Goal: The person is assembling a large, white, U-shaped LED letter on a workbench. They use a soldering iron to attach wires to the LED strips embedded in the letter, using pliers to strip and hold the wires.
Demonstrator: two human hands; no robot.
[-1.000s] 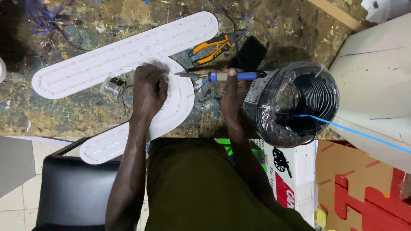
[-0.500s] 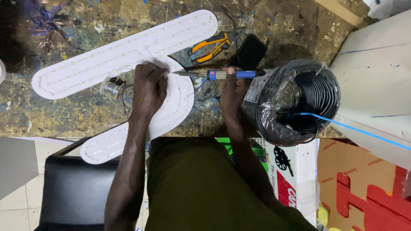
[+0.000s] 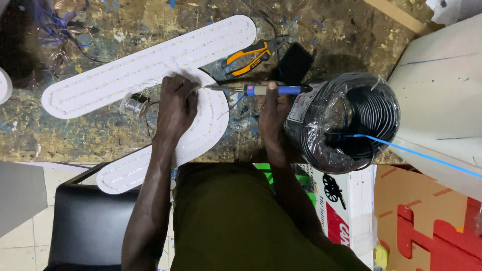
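The left hand (image 3: 175, 108) presses flat on the white light board (image 3: 145, 75), which lies on the bench (image 3: 351, 35), fingers bunched near its bend. The right hand (image 3: 273, 113) is wrapped round a blue soldering iron (image 3: 256, 90) w/ its tip at the board. Orange pliers (image 3: 248, 56) & a black wire coil (image 3: 346, 120) sit nearby.

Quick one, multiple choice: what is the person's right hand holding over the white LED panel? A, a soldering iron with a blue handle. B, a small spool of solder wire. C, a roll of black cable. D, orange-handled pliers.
A: the right hand grips the blue-handled soldering iron, its tip pointing at the left hand resting on the white LED panel; the pliers lie untouched on the bench.
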